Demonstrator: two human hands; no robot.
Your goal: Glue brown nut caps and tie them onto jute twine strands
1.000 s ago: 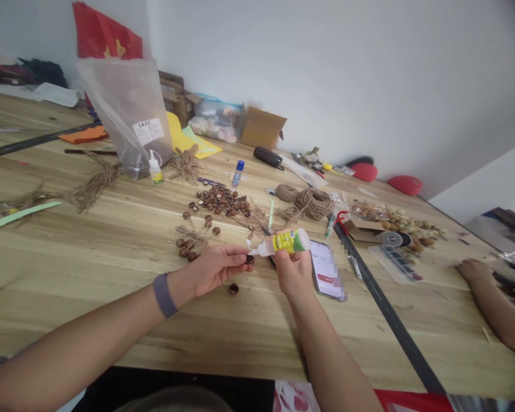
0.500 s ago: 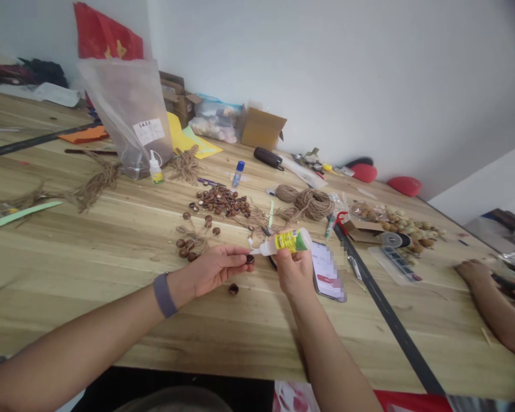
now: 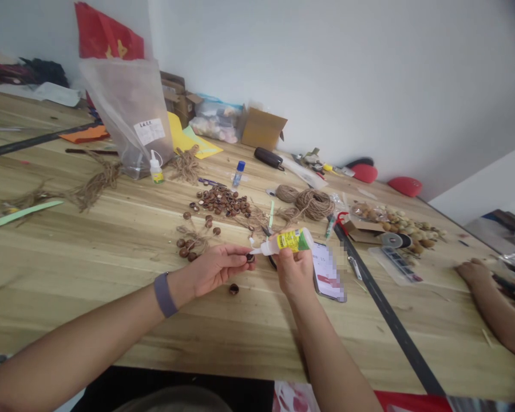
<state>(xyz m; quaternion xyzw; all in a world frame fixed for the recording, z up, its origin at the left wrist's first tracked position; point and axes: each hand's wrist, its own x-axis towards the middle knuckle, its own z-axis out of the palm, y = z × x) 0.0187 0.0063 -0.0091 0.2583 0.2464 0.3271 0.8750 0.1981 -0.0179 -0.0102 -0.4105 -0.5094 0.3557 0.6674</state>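
While pinched in the right hand (image 3: 295, 269), glue bottle (image 3: 288, 241) near-level, nozzle leftward toward the left hand's (image 3: 214, 268) pinched nut shell (image 3: 250, 258).

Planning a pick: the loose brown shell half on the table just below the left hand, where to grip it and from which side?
Grip the brown shell half across its rim, from straight above. It is small, round and low, lying alone on the wooden table, apart from the left hand, with bare wood all round for the fingers.
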